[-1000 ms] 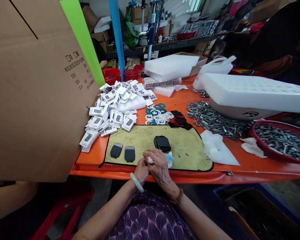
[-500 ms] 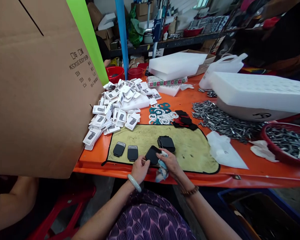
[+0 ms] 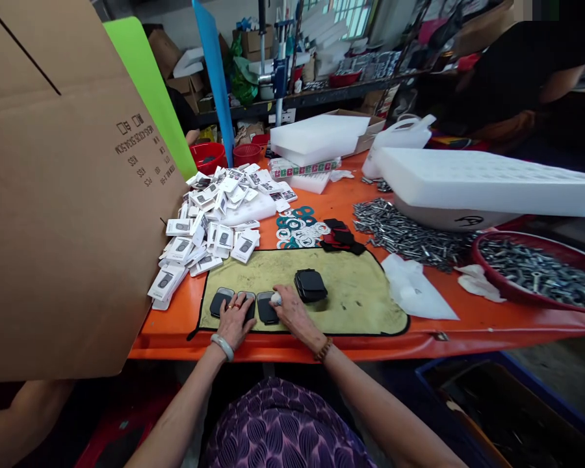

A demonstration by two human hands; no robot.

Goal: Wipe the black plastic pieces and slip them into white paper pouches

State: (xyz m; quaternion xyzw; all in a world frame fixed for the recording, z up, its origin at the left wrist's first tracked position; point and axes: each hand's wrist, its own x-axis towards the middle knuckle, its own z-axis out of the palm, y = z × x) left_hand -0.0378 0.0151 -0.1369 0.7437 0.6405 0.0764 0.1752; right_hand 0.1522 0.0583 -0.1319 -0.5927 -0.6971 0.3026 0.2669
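Observation:
Three flat black rounded-corner pieces with a grey band at the top lie in a row on the yellow cloth mat (image 3: pixel 351 286). My left hand (image 3: pixel 234 320) rests palm down, fingers apart, over the middle piece (image 3: pixel 249 311), mostly covering it. The left piece (image 3: pixel 220 301) shows beside its fingertips. At the right piece (image 3: pixel 266 309) is my right hand (image 3: pixel 293 313), fingers closed round a small white wad, the visible bit of a crumpled cloth (image 3: pixel 275 299). A stack of similar black pieces (image 3: pixel 311 285) sits just beyond the right hand.
White printed boxes (image 3: pixel 224 227) are heaped at the left, beside a large cardboard carton (image 3: pixel 63 214). Teal and white rings (image 3: pixel 299 227) and black-red pieces (image 3: pixel 341 236) lie behind the mat. Metal parts (image 3: pixel 409 234), a red basket (image 3: pixel 482 260) and white foam (image 3: pixel 487 179) occupy the right.
The black piece held between both hands now lies on the mat, right of the other two. My left hand has moved left onto the middle piece. The camera view has shifted.

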